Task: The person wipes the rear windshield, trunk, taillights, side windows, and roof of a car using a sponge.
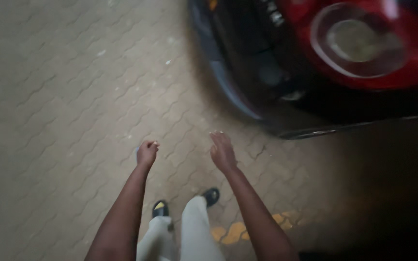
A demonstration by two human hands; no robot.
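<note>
**Layout of the scene**

The car (325, 63) stood ahead and to the right on the paved floor (64, 96). Both hands (147, 152) were raised side by side above the feet (160, 209), left of the car's lamp (359, 41).

I see no packages, labels, signs or screens from here; the nearest to one is a patch of yellow paint marking (238, 232) on the paved ground (64, 96).

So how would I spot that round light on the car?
Start at the dark car filling the upper right, above the paved ground. On its rear corner sits a glossy red lamp cluster. The round light is the pale circular lens within it, ringed in clear plastic, the only circle there.
</note>
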